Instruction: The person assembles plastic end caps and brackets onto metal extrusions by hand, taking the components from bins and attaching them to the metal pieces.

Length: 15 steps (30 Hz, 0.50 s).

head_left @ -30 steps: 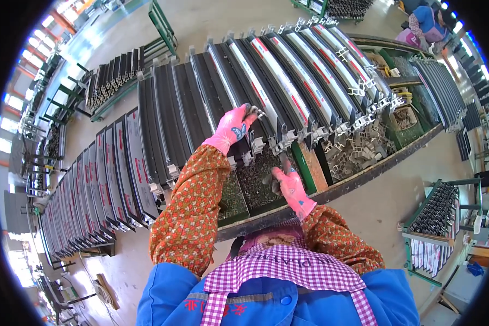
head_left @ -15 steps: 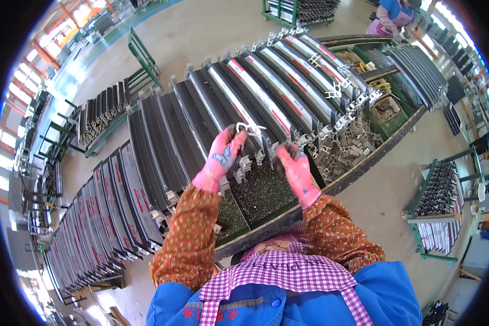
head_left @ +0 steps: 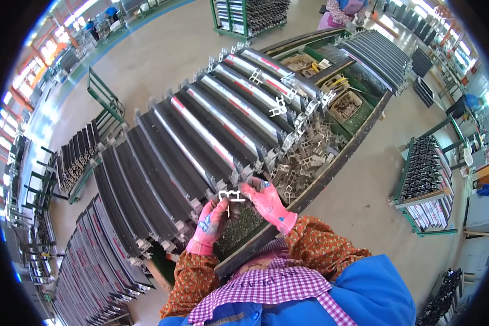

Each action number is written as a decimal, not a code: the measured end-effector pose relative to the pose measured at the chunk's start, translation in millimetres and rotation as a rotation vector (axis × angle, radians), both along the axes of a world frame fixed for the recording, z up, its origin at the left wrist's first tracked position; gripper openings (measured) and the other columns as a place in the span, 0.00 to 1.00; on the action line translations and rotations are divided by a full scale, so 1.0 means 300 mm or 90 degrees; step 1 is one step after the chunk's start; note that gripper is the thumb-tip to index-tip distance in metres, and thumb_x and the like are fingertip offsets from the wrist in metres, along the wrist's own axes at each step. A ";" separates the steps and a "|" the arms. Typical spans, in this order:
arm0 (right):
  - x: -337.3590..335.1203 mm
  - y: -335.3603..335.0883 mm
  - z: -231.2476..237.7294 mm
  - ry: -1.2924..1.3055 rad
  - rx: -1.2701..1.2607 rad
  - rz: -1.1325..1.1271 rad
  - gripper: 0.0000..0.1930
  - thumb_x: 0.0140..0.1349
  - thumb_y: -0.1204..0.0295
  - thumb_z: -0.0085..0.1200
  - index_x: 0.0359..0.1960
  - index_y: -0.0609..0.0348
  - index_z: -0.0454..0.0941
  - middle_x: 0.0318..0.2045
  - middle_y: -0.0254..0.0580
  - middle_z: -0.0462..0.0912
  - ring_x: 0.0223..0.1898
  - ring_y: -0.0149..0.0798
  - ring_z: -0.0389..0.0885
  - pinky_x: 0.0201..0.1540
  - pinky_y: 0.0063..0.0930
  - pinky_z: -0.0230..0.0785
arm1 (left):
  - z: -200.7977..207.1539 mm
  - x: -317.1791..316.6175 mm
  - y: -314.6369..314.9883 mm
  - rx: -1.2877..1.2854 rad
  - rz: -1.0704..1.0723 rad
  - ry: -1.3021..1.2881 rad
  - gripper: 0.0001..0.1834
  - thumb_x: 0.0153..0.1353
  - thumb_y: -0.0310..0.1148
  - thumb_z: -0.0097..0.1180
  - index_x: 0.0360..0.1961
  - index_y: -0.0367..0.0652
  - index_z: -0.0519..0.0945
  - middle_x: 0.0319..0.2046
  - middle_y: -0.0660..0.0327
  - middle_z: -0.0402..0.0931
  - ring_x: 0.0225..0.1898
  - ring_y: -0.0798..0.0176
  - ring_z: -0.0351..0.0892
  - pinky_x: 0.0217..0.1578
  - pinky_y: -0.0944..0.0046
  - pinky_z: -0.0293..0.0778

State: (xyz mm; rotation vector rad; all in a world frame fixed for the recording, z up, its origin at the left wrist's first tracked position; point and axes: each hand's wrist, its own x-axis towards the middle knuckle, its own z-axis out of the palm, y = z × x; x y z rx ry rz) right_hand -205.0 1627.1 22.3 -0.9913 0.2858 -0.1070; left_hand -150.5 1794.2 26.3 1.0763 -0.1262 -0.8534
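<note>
Both my hands wear pink gloves with darkened fingertips. A small white angular clip is pinched by the thumb and fingers of my left hand, just off the near ends of the profiles. Beside the clip's right end, the bunched fingers of my right hand are bent in close to a profile's end. Whether they grip the clip or something else is hidden. Long black and silver profiles with red-marked strips lie side by side across the bench, with similar clips fitted along their ends.
Loose clips fill a bench tray to the right, beside a box of small parts. Racks of profiles stand to the right, and more profiles are at the left. A person works at the bench's far end.
My left hand has brought the white clip down and nearer to my body. My right hand has moved left to it, and my view has shifted to the right.
</note>
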 end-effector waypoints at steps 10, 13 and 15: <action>0.323 -0.990 0.022 0.052 -0.812 -0.228 0.14 0.54 0.65 0.57 0.37 0.61 0.74 0.25 0.38 0.79 0.28 0.34 0.77 0.33 0.26 0.68 | 0.230 0.298 -0.456 0.122 -0.095 -0.364 0.26 0.49 0.22 0.61 0.51 0.41 0.68 0.40 0.62 0.74 0.41 0.68 0.73 0.42 0.68 0.71; 0.463 -1.061 0.090 0.149 -0.990 -0.240 0.27 0.47 0.59 0.61 0.45 0.64 0.70 0.42 0.58 0.76 0.45 0.53 0.75 0.48 0.40 0.67 | 0.143 0.419 -0.665 0.272 -0.030 -0.597 0.09 0.52 0.24 0.55 0.37 0.37 0.78 0.30 0.59 0.81 0.33 0.70 0.79 0.34 0.70 0.73; 0.536 -1.081 0.073 0.258 -1.003 -0.163 0.34 0.45 0.52 0.62 0.48 0.64 0.68 0.44 0.58 0.75 0.48 0.55 0.73 0.51 0.41 0.66 | 0.114 0.450 -0.808 0.355 -0.044 -0.564 0.12 0.51 0.29 0.60 0.37 0.36 0.79 0.30 0.55 0.80 0.32 0.65 0.80 0.33 0.69 0.73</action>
